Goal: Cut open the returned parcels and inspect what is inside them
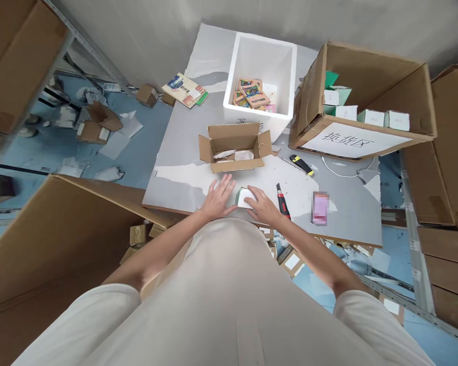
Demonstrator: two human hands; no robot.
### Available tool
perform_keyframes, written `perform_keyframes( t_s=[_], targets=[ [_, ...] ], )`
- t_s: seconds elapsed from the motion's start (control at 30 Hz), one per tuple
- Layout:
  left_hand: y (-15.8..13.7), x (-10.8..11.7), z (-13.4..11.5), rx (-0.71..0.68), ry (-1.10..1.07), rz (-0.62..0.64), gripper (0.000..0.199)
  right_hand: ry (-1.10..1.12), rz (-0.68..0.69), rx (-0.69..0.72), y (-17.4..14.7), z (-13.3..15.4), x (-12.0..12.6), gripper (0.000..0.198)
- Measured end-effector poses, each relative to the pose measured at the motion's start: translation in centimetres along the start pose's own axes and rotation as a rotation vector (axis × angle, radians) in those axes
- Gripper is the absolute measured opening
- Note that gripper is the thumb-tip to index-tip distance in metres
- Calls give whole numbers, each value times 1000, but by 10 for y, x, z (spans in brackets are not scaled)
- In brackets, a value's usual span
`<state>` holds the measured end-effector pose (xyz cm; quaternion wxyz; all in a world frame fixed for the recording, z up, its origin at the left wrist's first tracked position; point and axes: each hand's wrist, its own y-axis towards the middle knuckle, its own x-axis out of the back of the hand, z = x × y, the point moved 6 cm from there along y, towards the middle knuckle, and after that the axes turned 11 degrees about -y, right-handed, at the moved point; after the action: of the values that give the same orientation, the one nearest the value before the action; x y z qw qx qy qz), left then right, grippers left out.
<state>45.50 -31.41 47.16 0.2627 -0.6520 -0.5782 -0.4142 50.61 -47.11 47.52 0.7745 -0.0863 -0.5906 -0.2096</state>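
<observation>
A small white box (246,197) with a green side lies on the table near its front edge, between my two hands. My right hand (262,206) grips it from the right, thumb and fingers on its white face. My left hand (218,197) is open, fingers stretched over the tabletop, its thumb tip close to the box's left side; whether it touches I cannot tell. Just beyond stands an open brown carton (234,165) with its flaps up and whitish paper or packets inside. To the right of my right hand lies a red and black utility knife (283,202).
A white foam box (229,91) holding several small booklets or packs stands behind the carton. At right is a large cardboard box (309,101) with white-and-green boxes. A yellow-black cutter (302,165), a blurred pink item (320,209) and booklets (185,90) lie on the table (175,147).
</observation>
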Motion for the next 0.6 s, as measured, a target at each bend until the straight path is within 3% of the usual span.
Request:
perform_keyframes(
  t_s=[0.2,0.3,0.37,0.47,0.53,0.6],
  targets=[
    [56,21,34,51,132,175,123,8,151,-36,8,-6,-11,40],
    [69,18,56,202,209,233,121,36,174,-71,14,-8,-7,36],
    [72,10,66,269,230,274,114,51,128,-145,12,-17,13,32],
    [72,1,71,287,253,277,101,55,-115,-264,-7,-45,88,34],
    [71,-2,73,292,270,241,96,13,-373,-364,-29,-76,165,39],
    [71,-3,74,292,274,211,94,-125,-645,-574,-53,-118,249,47]
  ],
)
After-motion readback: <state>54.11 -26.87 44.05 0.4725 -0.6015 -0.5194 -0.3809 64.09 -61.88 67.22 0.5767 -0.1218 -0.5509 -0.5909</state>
